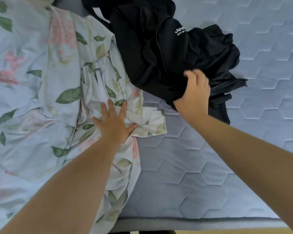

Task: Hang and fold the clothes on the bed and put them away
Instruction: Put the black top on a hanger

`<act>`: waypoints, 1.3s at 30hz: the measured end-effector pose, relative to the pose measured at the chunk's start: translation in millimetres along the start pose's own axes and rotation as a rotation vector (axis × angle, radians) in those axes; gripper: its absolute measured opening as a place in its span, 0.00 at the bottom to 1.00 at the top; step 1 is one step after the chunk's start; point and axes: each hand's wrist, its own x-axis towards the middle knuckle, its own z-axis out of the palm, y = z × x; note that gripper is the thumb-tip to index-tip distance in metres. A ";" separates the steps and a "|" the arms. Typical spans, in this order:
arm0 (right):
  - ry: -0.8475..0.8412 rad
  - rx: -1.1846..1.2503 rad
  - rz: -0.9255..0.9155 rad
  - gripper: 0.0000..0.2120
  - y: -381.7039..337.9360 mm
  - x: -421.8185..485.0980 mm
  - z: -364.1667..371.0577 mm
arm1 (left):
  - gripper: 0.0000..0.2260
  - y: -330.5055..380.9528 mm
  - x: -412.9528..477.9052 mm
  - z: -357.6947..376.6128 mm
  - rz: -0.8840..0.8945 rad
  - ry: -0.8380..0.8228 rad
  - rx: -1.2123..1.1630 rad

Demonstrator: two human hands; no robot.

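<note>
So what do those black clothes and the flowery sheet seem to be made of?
The black clothes look like a soft matte knit, maybe fleece or jersey: they slump in heavy rounded folds with no shine. The flowery sheet looks like thin woven cloth, probably cotton: matte print, fine sharp creases.

matt black cloth jacket (150, 53), crumpled floral cotton-like duvet (32, 81), quilted matt mattress (260, 132)

Heap of black clothes (210, 53), crumpled, unfolded, on far middle of bed (227, 166). Top garment: jacket (142, 48) with white chest lettering, thin piping. Bed surface pale blue, hexagon-quilted.
</note>
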 end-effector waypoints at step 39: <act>-0.702 -0.136 0.123 0.52 74.5 -77.0 -17.7 | 0.36 68.5 -88.2 6.7 0.515 0.014 -0.162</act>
